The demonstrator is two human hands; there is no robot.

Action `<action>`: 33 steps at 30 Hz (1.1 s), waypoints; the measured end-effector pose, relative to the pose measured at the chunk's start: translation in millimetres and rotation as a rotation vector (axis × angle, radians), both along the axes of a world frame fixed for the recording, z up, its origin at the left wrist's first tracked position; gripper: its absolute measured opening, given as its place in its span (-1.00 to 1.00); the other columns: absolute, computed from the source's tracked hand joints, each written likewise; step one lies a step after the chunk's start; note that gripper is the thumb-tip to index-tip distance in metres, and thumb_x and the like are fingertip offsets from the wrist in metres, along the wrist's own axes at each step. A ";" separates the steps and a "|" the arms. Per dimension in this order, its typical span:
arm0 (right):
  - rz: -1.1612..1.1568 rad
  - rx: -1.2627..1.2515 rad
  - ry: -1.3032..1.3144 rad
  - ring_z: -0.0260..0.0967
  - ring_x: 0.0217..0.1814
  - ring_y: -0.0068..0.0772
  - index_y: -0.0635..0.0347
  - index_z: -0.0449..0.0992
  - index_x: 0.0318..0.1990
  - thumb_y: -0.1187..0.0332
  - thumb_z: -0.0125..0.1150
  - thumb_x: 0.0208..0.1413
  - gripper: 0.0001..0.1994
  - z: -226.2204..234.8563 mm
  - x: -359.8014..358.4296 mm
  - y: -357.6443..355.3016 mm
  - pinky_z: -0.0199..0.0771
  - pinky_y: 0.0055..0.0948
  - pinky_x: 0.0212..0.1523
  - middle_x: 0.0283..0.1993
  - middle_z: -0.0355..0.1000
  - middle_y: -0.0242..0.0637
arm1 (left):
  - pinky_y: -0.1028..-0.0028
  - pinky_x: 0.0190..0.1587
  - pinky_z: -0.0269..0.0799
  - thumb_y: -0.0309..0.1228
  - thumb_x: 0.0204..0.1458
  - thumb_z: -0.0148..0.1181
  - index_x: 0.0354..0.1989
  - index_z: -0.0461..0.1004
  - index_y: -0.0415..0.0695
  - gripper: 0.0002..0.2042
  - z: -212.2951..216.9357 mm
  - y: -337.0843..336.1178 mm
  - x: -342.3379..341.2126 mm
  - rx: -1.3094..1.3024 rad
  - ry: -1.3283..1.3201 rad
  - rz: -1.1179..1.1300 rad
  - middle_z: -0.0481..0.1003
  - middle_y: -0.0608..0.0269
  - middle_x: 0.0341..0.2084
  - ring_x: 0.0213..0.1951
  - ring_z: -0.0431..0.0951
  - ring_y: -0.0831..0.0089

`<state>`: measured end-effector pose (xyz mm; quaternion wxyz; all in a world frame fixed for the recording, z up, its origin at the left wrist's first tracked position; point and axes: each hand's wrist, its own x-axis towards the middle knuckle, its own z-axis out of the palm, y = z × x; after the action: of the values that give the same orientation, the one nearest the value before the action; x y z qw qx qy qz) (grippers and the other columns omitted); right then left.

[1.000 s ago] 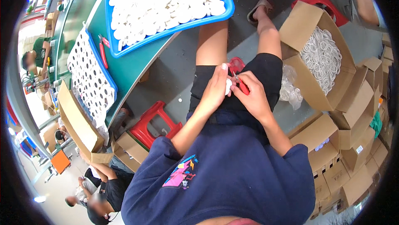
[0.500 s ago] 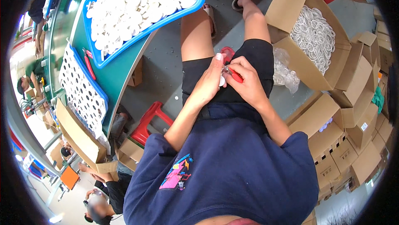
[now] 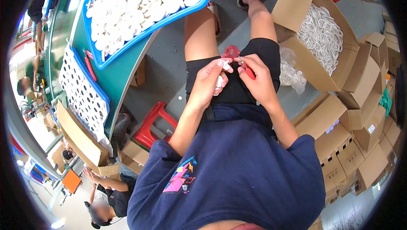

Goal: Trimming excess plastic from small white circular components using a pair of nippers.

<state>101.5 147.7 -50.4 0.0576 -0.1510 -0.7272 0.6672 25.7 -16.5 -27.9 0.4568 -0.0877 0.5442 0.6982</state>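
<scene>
Above my lap, my left hand (image 3: 203, 86) is closed around small white plastic pieces (image 3: 219, 81). One white piece (image 3: 226, 65) sticks up at its thumb and fingertips. My right hand (image 3: 262, 85) grips a small pair of pliers with red handles (image 3: 250, 74), jaws pointing toward the left hand. A short gap separates the pliers' tip from the white piece. Whether the jaws are parted is too small to tell. Beyond both hands is a small red object (image 3: 231, 51) near my knees.
On the green table (image 3: 116, 88) stands a blue tray (image 3: 148, 34) heaped with white round parts. Red-handled pliers (image 3: 90, 68) and a spotted sheet (image 3: 80, 90) lie beside it. At right, a carton (image 3: 292, 7) holds white rings (image 3: 322, 39), near a plastic bag (image 3: 290, 75). A red stool (image 3: 154, 122) stands left.
My hands have moved apart, and the pliers have drawn back to the right from the white piece. The left hand has turned, showing more white pieces. A person at lower left has raised an arm.
</scene>
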 end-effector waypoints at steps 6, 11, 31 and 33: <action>0.170 0.268 -0.081 0.41 -0.12 -0.05 0.31 0.51 0.01 0.54 0.22 -0.04 -0.62 -3.4 6.1 4.3 0.42 -0.28 -0.02 -0.17 0.37 -0.09 | 0.70 -0.70 0.06 -0.14 0.38 -0.18 -0.17 0.45 -0.22 -0.62 -3.7 -3.7 1.1 0.017 -0.030 -0.028 0.37 0.36 -0.61 -0.72 0.18 0.75; 0.192 0.296 -0.072 0.40 -0.09 -0.03 0.29 0.51 0.02 0.51 0.24 -0.03 -0.62 -4.3 5.8 2.5 0.40 -0.24 0.00 -0.16 0.38 -0.09 | 0.70 -0.70 0.04 -0.13 0.38 -0.17 -0.25 0.43 -0.19 -0.62 -2.1 -2.3 1.6 0.001 -0.044 -0.038 0.32 0.38 -0.69 -0.74 0.15 0.74; 0.284 0.393 -0.123 0.44 -0.20 0.03 0.38 0.51 -0.20 0.53 0.20 -0.01 -0.81 -20.4 1.1 -5.3 0.44 -0.23 -0.17 -0.26 0.41 -0.04 | 0.68 -0.73 0.01 -0.13 0.36 -0.11 -0.25 0.48 -0.21 -0.62 -32.4 -15.2 1.5 -0.006 -0.128 -0.087 0.34 0.38 -0.70 -0.75 0.17 0.73; 0.329 0.420 -0.152 0.43 -0.21 0.07 0.39 0.50 -0.28 0.52 0.20 -0.01 -0.86 -27.8 -1.3 -5.6 0.44 -0.20 -0.20 -0.28 0.42 -0.02 | 0.65 -0.74 0.00 -0.09 0.36 -0.15 -0.25 0.47 -0.22 -0.58 -42.1 -18.4 1.9 -0.018 -0.114 -0.085 0.28 0.41 -0.74 -0.78 0.12 0.71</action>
<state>100.2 142.1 -78.1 -0.0762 -0.0653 -0.8666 0.4889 27.7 -34.9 -70.0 0.5155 -0.1083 0.5268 0.6671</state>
